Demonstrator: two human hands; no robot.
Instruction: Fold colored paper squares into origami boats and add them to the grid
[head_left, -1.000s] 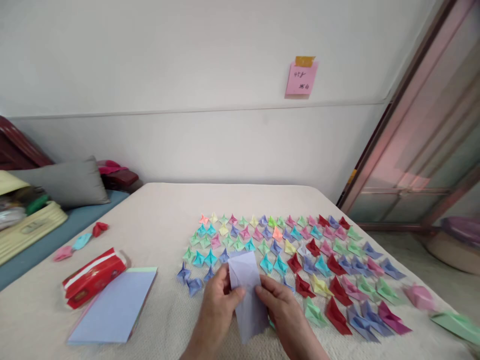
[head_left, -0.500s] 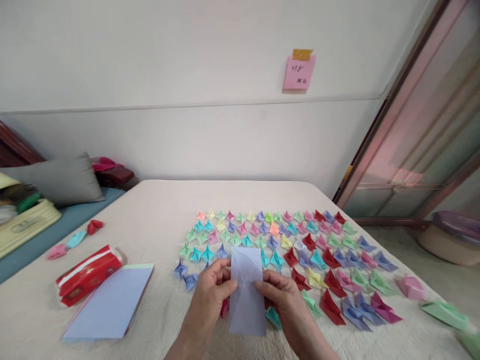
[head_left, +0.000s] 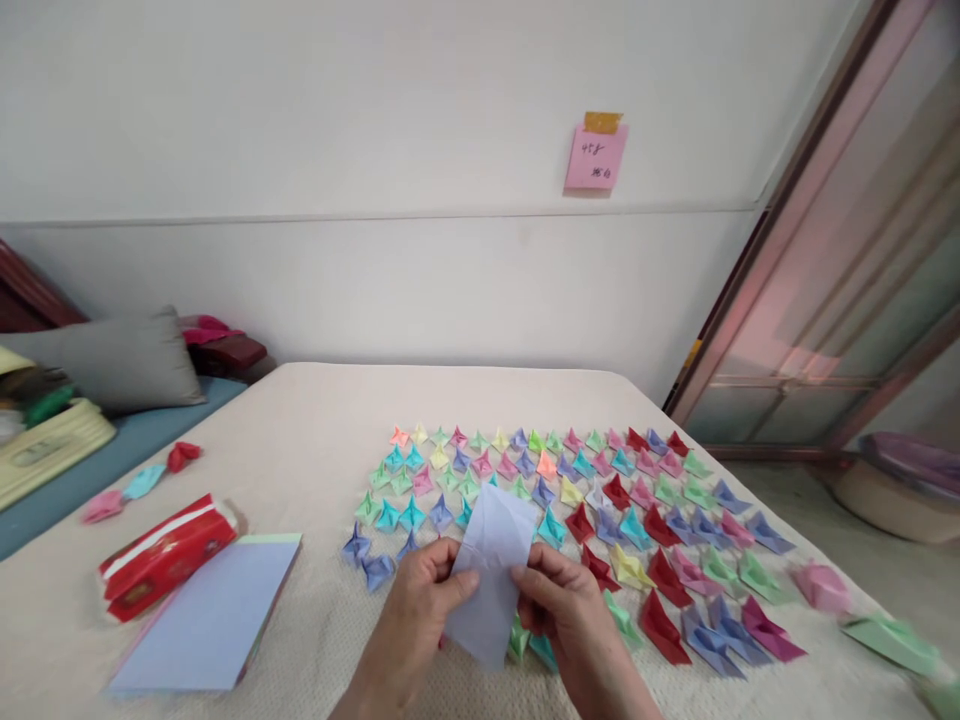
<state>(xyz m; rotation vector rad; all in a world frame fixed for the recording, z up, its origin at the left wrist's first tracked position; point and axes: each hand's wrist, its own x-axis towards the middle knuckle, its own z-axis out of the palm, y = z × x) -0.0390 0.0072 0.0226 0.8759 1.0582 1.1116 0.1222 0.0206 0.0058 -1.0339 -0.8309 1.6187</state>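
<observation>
A folded sheet of pale lavender paper (head_left: pixel 493 545) is held up in front of me, tilted, with creases showing and a point at its top. My left hand (head_left: pixel 415 612) pinches its left edge between thumb and fingers. On the opposite edge my right hand (head_left: pixel 566 610) grips it the same way, thumb in front. Behind and around the hands, rows of small folded paper boats (head_left: pixel 525 465) in many colours stand on the cream bed cover (head_left: pixel 322 450). Some boats are hidden by the hands and paper.
To the left lie a stack of coloured paper (head_left: pixel 214 615), a red tissue pack (head_left: pixel 166 555) and three small folded papers (head_left: pixel 144 482). A pink note (head_left: pixel 595 158) is taped to the wall. A bin (head_left: pixel 904 490) stands on the floor at right.
The lavender paper has turned from upright and rectangular to tilted, with its pointed end showing at the top. Both hands keep their hold on its edges. The view has shifted slightly.
</observation>
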